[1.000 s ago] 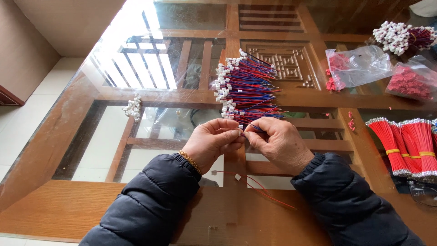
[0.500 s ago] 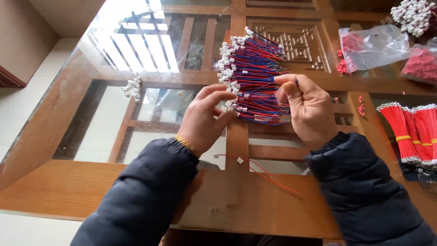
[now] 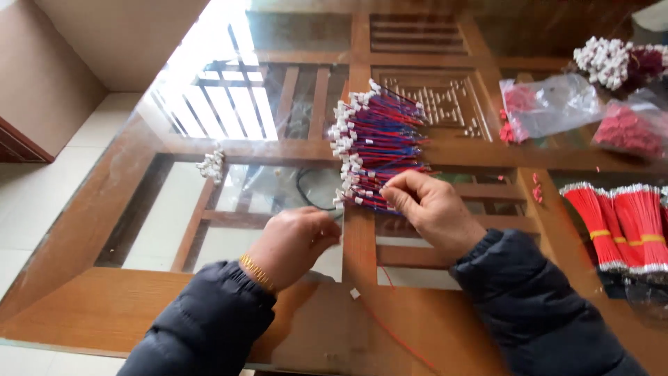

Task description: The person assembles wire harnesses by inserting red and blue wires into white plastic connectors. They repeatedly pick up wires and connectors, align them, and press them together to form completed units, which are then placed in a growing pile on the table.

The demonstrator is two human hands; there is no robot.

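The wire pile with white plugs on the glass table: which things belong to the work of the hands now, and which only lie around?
In the work:
- pile of red and blue wires with white plugs
- right hand, fingers on the pile's near edge
- left hand, closed, beside the pile

Lying about:
- red wire bundles with yellow bands
- clear bags of red parts
- small heap of white plugs
- single white plug

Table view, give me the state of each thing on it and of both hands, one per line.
Wire pile: lying loose on the glass, white plugs to the left.
Right hand: fingertips pinched at the pile's near edge.
Left hand: closed, off the pile; what it holds is hidden.
Red wire bundles: banded in yellow.
Clear bags: lying flat, red parts inside.
Loose red wire: lying alone.
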